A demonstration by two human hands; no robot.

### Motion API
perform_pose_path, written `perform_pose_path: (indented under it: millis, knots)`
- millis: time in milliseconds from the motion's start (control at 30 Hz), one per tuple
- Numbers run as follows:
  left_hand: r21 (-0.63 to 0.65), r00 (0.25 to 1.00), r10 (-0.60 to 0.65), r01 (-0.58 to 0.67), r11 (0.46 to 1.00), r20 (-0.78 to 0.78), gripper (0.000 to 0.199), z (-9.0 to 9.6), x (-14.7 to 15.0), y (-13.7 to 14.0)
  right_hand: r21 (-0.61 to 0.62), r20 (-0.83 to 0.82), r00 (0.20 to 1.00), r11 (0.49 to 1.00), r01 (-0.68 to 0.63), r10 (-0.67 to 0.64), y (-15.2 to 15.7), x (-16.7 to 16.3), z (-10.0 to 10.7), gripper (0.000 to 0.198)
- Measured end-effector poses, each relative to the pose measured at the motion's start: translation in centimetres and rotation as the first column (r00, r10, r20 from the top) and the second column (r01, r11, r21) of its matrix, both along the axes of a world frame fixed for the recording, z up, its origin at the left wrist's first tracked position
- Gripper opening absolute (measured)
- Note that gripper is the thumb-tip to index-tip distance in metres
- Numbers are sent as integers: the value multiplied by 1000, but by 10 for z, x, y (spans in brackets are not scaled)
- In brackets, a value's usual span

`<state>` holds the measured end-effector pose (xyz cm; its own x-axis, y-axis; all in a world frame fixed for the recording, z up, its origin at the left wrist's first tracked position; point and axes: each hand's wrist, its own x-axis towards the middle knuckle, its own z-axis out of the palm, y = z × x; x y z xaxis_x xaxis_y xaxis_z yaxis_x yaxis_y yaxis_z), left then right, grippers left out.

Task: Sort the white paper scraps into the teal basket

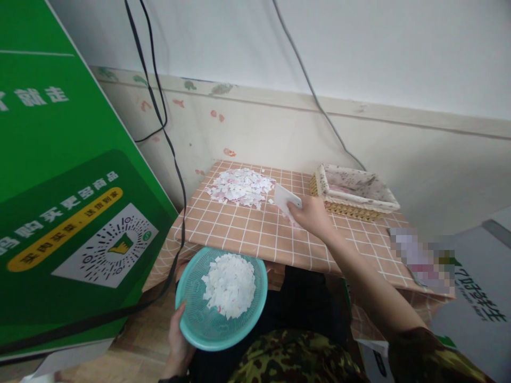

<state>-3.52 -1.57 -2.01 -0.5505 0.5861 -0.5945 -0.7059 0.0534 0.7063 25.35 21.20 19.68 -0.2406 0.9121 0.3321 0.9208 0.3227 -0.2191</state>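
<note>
My left hand (180,336) grips the rim of a round teal plastic basket (191,319), thumb over the edge. Inside the basket lies a heap of small white paper scraps (230,287), a few with pink marks. It is held low, against the table's front edge. My right hand (313,214) is closed on a flat white scraper (285,197) with a small hole near the grip, its far end close to the tabletop. Left of the scraper, a larger pile of white and pinkish paper scraps (241,186) is spread on the checked cloth. A few pinkish bits lie just below the scraper.
A brown checked tablecloth (239,229) covers the table against the wall. At the back right stands a cloth-lined wicker basket (351,205). A green sign board (59,159) and a hanging black cable (175,159) are on the left; a grey box (475,282) is on the right.
</note>
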Motion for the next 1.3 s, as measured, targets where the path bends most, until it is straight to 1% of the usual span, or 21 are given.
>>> perform_pose_path:
  millis: [100, 200, 333, 400, 467, 600, 633, 700, 767, 900, 1033, 1167, 1300]
  knots:
    - [3, 1000, 5, -5, 1000, 3, 24, 3, 1, 1, 30, 33, 999, 999, -12, 11, -5, -6, -6, 34]
    - [16, 1000, 2, -2, 1000, 23, 22, 5, 1, 1, 40, 58, 997, 998, -54, 52, -12, -10, -9, 32]
    - [-12, 999, 39, -39, 999, 20, 20, 3, 1, 0, 61, 50, 995, 994, -94, 91, -24, -15, -8, 31]
    - [3, 999, 26, -26, 1000, 25, 20, 1, 1, 0, 71, 66, 993, 992, -101, 96, -32, -21, -11, 31]
    - [33, 999, -4, 3, 999, 40, 21, 0, 0, 0, 65, 96, 989, 991, -116, 110, -42, -32, -19, 33]
    - [44, 999, -7, 5, 999, 39, 21, 1, 0, 0, 30, 142, 973, 982, -189, 183, -57, -58, -44, 42]
    - [44, 999, -10, 9, 999, 39, 22, 1, 0, -1, 12, 150, 971, 982, -187, 183, -59, -63, -49, 44]
    - [41, 999, -3, 1, 999, 35, 23, 2, 0, -1, -25, 170, 971, 986, -165, 166, -58, -70, -55, 46]
    - [31, 1000, 8, -9, 999, 23, 23, 2, 0, -1, -48, 189, 974, 992, -119, 126, -56, -73, -56, 45]
    - [1, 1000, 3, -3, 1000, 21, 24, 0, 0, 0, -57, 214, 976, 998, -35, 46, -56, -72, -52, 46]
    - [5, 999, -3, 3, 1000, 43, 26, -3, -1, 1, -62, 196, 981, 998, 9, 4, -55, -71, -49, 46]
    - [0, 1000, 14, -14, 1000, 3, 24, -5, -2, -1, -33, 181, 982, 998, 51, -44, -47, -69, -48, 40]
    - [5, 1000, 11, -11, 1000, 22, 24, -4, -2, -1, 20, 116, 985, 992, 125, -127, -42, -55, -51, 38]
